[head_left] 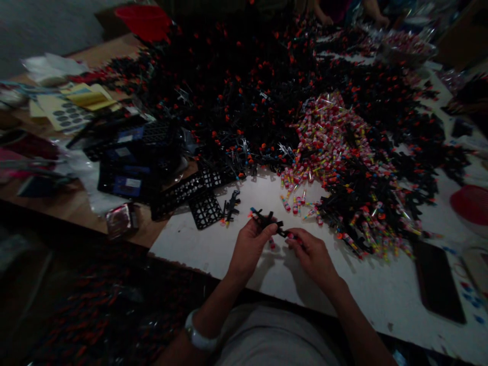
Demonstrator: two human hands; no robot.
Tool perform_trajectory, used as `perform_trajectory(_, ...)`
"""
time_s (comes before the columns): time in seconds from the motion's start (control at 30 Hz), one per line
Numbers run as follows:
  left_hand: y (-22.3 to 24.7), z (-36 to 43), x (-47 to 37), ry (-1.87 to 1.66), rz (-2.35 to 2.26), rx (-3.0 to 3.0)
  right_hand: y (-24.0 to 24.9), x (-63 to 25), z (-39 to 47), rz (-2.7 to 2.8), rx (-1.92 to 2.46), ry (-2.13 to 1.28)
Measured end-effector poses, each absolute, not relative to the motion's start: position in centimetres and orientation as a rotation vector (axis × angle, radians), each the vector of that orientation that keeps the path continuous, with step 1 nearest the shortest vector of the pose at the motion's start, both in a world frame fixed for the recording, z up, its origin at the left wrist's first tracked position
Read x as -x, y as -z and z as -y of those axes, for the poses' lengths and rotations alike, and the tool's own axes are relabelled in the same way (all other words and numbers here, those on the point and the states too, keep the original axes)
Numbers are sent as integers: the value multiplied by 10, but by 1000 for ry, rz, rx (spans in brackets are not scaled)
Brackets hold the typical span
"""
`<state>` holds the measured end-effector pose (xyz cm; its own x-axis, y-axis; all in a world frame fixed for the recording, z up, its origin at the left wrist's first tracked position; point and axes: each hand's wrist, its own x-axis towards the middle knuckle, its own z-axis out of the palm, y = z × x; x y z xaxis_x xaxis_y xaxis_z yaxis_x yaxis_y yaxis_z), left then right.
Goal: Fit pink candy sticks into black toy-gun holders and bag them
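Near the front edge of the white board, my left hand (251,243) is closed around a small black toy gun (267,220) with an orange and blue tip. My right hand (310,251) pinches a small pink piece (292,236) at the toy's right end. Another pink piece shows just below the toy. Up and to the left lies a second black toy gun (232,205), beside a black grid tray (206,209). A heap of small pink and yellow candy tubes (331,132) rises beyond my right hand.
Black toy guns with orange tips (236,91) are piled across the back. A dark phone (438,282) lies at right, near a red basket (470,203). Dark packages (127,185) and sticker sheets (70,114) are at left. Another person's hands (377,19) show at the back.
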<state>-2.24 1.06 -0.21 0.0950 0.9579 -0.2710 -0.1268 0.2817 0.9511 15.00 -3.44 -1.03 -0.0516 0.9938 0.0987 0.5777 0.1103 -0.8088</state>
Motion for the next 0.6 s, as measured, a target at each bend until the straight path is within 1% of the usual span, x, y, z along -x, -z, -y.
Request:
perform_trajectory(0.07, 1, -27, 38, -1106, -1321, -1178, -2, -178, 32, 1623, 1703, -382)
perform_trajectory(0.13, 0, -48, 57, -1155, -1658, -1455, -13, -203, 28, 1496, 1836, 66)
perform_trajectory(0.17, 1, -58, 66, -1096, -1832, -1587, -17, -210, 26, 1452, 1857, 222)
perform_trajectory(0.2, 2, -68, 73, -994, -1982, -1689, -19, -212, 23, 1444, 1848, 293)
perform_trajectory(0.23, 3, -76, 77, -895, -2080, -1752, -18, -209, 21, 1482, 1811, 278)
perform_trajectory(0.3, 8, -86, 79, -703, -2163, -1843, -12, -188, 17, 1695, 1689, 82)
perform_trajectory(0.37, 12, -88, 73, -571, -2137, -1924, -1, -159, 13, 2032, 1527, -144)
perform_trajectory(0.43, 15, -82, 66, -479, -2061, -2007, 9, -134, 11, 2336, 1364, -266)
perform_trajectory(0.5, 16, -72, 60, -500, -1962, -2021, 18, -121, 11, 2491, 1254, -364)
perform_trajectory(0.6, 15, -57, 58, -616, -1811, -2018, 28, -121, 11, 2384, 1277, -520)
